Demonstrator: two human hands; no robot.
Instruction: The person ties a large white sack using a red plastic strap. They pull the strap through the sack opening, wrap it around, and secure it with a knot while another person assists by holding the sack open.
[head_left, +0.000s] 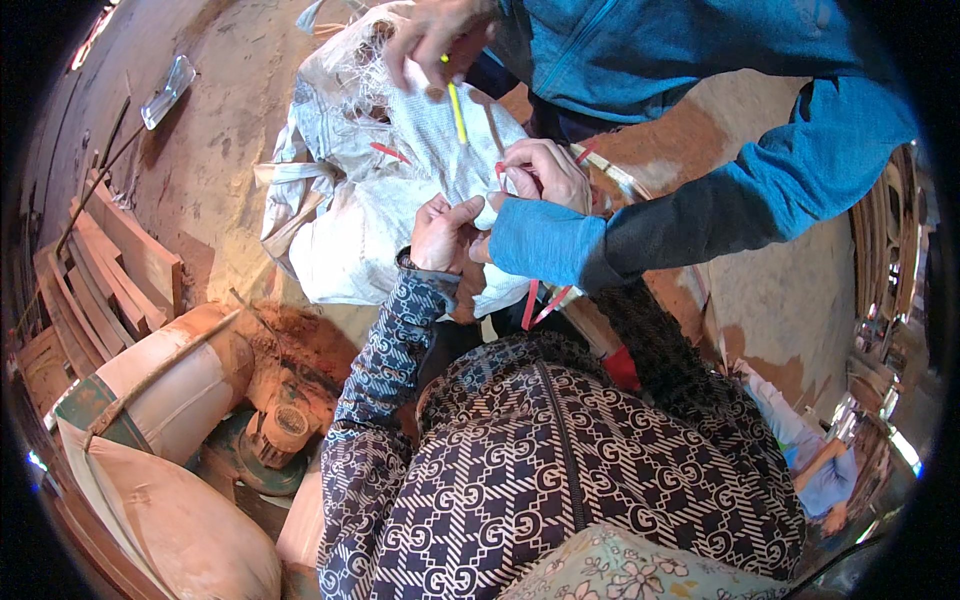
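A large white woven sack (350, 250) with frayed threads lies before me. Over it, my left hand (443, 235) is closed in a pinch against a small white piece (487, 217), perhaps part of the sack; what its fingertips grip is partly hidden. My right hand (548, 172) reaches out from beneath a co-worker's blue sleeve (548, 240) and is closed on a red strip (500, 169). Beside my left fingers, a co-worker's fingertips (482, 248) show at that cuff. The co-worker's other hand (440, 42) is above the sack, near a yellow strip (457, 112).
Wooden boards (120, 260) are stacked at the left. A dusty machine with a motor (278, 432) stands near filled pale sacks (165, 515) at lower left. Red straps (532, 303) hang below the hands. The co-worker's arm (690, 220) crosses over my right forearm (680, 365).
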